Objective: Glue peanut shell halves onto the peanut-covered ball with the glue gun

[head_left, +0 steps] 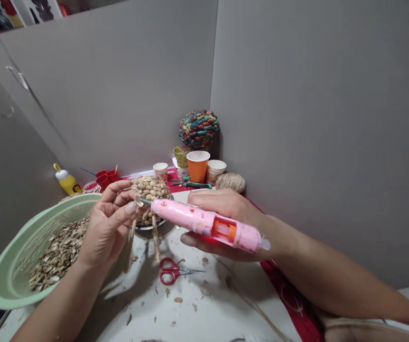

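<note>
At far left of the frame, a green basket (3, 287) holds loose shells (60, 254). Just beside it, left of centre, the left hand (106, 221) pinches a small shell piece (138, 201) between its fingertips — a shell-covered ball (151, 187) behind. Red-handled scissors (176, 271) lie on the worktop (233, 313), lower centre. At centre right, the right hand (224, 202) grips a pink glue gun (186, 219) — nozzle right at the piece.

Right hand (224, 202) held a pink glue gun (181, 216), nozzle (146, 202) at a small shell (138, 202) pinched in the left hand (106, 225). Green basket (10, 285) of loose shells (60, 259) stood at left; red scissors (170, 274) lay on the counter (190, 323).
</note>
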